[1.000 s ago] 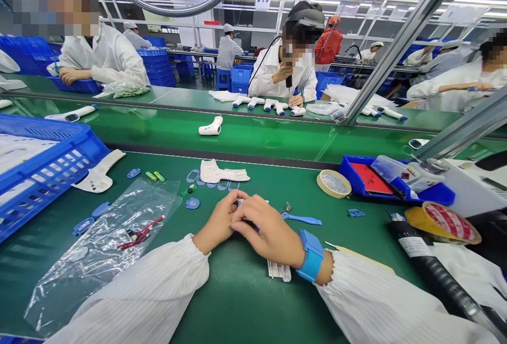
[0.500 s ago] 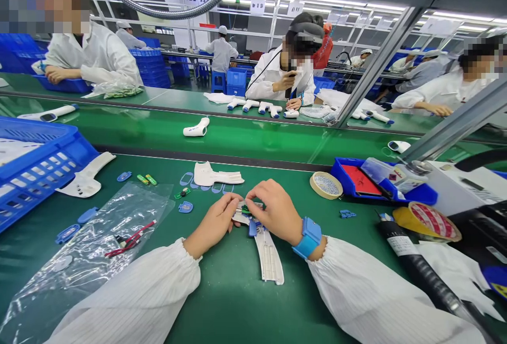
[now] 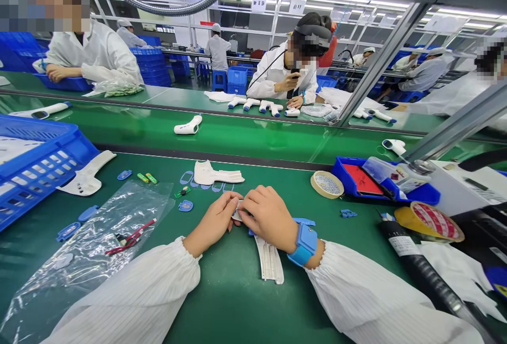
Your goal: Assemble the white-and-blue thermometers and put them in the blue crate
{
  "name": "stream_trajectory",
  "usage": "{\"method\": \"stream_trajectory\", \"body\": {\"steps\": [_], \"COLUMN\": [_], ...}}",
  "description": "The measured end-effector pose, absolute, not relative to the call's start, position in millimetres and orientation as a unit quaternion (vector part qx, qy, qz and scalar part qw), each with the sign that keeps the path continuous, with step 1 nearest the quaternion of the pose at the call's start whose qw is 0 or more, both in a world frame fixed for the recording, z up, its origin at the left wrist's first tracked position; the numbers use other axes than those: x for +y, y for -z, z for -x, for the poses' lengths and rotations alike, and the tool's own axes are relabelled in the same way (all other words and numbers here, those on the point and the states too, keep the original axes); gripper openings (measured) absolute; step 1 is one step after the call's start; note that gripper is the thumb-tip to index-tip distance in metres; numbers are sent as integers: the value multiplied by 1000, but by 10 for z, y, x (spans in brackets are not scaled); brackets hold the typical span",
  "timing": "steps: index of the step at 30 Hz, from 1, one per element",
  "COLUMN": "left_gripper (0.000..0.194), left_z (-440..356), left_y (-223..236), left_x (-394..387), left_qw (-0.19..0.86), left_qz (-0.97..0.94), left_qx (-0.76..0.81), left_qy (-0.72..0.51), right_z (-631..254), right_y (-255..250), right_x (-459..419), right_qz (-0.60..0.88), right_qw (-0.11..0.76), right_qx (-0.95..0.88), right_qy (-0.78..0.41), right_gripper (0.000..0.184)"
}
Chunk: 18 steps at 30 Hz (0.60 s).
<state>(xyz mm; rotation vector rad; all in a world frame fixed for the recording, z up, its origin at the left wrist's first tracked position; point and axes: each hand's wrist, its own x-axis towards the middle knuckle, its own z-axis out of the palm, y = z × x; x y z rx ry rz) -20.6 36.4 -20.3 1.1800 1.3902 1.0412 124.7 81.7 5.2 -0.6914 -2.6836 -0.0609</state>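
Observation:
My left hand (image 3: 217,215) is closed on the head end of a white plastic thermometer housing half (image 3: 270,262), whose handle slants down toward me. Over that same end lies my right hand (image 3: 269,216), fingers bent and tips pressed into the housing beside my left thumb. It hides most of the parts inside, and what its fingertips touch cannot be made out. A blue band (image 3: 306,242) circles my right wrist. Behind my hands rests another white housing half (image 3: 216,174) over several blue frame pieces (image 3: 187,177). A small green circuit board (image 3: 182,192) and a blue cover (image 3: 186,205) lie left of it.
On the left are a blue basket (image 3: 39,164), a white shell (image 3: 86,177) and a plastic bag (image 3: 130,217) with red wires. A round tray of small parts (image 3: 327,184), a blue bin (image 3: 423,196) and tape (image 3: 433,222) stand right. Beyond, a green conveyor (image 3: 245,140) carries thermometers.
My right hand has shifted down and flattened over the housing, covering the green part seen before. My left hand stays put. A thermometer on the conveyor has moved slightly left.

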Motion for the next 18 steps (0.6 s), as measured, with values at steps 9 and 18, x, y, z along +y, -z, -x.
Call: {"method": "stream_trajectory", "body": {"steps": [9,18], "left_gripper": [31,28], "left_z": [214,183], "left_y": [236,211], "left_x": [369,360], "left_qw": [500,502], "left_qz": [-488,-477], "left_qx": [568,558], "left_qy": [-436,-457], "right_z": [-1327,-1262], "right_y": [-178,-165], "right_x": [849,847], "right_qz": [281,295], "right_qw": [159,92], "right_qx": [-941,-948], "right_qy": [-104,-77], "right_gripper": [13,15]}}
